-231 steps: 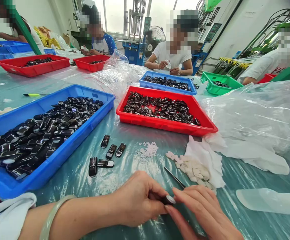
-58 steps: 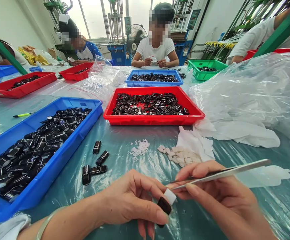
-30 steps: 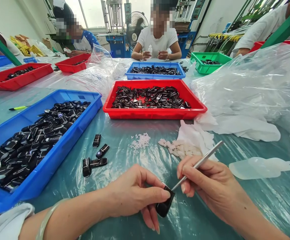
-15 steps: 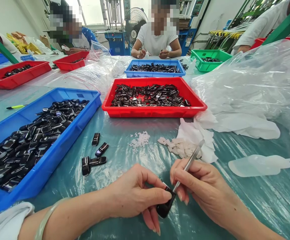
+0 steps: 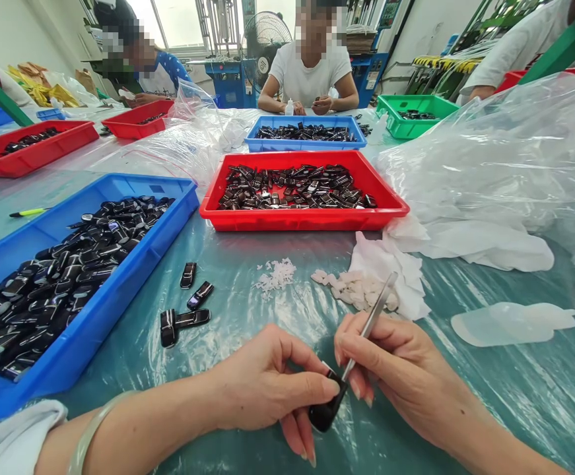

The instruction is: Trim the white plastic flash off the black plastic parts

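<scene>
Low in the view, my left hand (image 5: 277, 386) pinches a small glossy black part (image 5: 323, 415) between thumb and fingers. My right hand (image 5: 386, 363) is closed pen-like around a thin metal tweezer-like tool (image 5: 379, 305), whose lower tip touches the black part's upper edge. I cannot make out the tip's exact shape. Left of my hands, several similar loose black parts (image 5: 185, 318) lie on the table. Ahead of my hands are a heap of white scraps (image 5: 276, 274) and a pile of beige pieces (image 5: 359, 290) beside a crumpled white cloth or tissue (image 5: 410, 280).
A blue tray (image 5: 133, 277) of black parts stands at the left, and a red tray (image 5: 307, 221) of them ahead. A translucent plastic bottle (image 5: 512, 323) lies at the right, below clear plastic sheeting (image 5: 490, 165). Across the table sits a person (image 5: 311, 72) behind another blue tray (image 5: 307, 145).
My hands, the black part and the tool hold nearly the same pose. The view has shifted slightly. Across the table, the person's hand has moved away from the small white bottle.
</scene>
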{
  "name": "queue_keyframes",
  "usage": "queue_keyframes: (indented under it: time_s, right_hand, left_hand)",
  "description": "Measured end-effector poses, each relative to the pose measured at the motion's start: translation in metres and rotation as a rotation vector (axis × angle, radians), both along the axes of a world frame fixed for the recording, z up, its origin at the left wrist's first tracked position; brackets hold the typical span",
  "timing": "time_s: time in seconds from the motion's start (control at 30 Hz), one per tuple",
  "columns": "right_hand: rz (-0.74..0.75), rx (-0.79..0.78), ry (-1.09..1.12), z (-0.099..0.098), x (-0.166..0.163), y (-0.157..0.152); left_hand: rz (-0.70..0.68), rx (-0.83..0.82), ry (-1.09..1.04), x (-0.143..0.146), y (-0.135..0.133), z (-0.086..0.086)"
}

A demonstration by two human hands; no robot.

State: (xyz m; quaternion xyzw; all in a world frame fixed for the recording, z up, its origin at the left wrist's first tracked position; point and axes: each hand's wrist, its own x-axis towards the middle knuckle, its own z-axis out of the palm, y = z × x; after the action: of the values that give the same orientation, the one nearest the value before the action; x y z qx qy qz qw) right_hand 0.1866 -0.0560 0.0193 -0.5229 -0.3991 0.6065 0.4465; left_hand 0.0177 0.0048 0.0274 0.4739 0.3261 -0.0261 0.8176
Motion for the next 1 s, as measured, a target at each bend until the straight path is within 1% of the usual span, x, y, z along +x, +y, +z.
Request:
queue_keyframes:
  time_s: [0.23,0.47,0.57,0.67,0.77,0.8,0.83,0.9,0.97,1.0]
  right_hand:
    - [0.014,0.004,0.003,0.000,0.000,-0.001]
    - [-0.010,0.026,-0.041,-0.001,-0.002,-0.001]
    - [-0.047,0.061,-0.093,0.000,0.001,0.000]
    - [-0.130,0.113,-0.187,0.007,0.010,0.003]
    - [-0.205,0.144,-0.347,0.016,0.023,0.004]
    - [-0.196,0.149,-0.422,0.019,0.027,0.004]
    - [-0.159,0.166,-0.525,0.020,0.030,0.004]
    - [-0.042,0.264,-0.845,0.017,0.033,0.002]
    - [0.045,0.392,-1.159,0.010,0.032,-0.001]
    - [0.061,0.443,-1.264,0.005,0.031,-0.002]
  left_hand:
    - [-0.006,-0.010,0.014,0.000,0.000,0.002]
    - [-0.002,-0.009,0.003,0.000,0.000,0.001]
    - [0.003,-0.013,-0.001,-0.002,0.000,-0.001]
    - [0.002,-0.014,-0.004,-0.003,-0.001,-0.002]
    - [0.011,0.014,-0.019,-0.002,-0.001,-0.003]
    - [0.019,0.032,-0.032,-0.002,-0.001,-0.004]
    - [0.029,0.055,-0.049,-0.002,-0.001,-0.004]
    - [0.038,0.120,-0.089,-0.003,-0.002,-0.004]
    - [0.019,0.223,-0.128,-0.004,-0.002,-0.004]
    - [0.001,0.289,-0.142,-0.004,-0.002,-0.003]
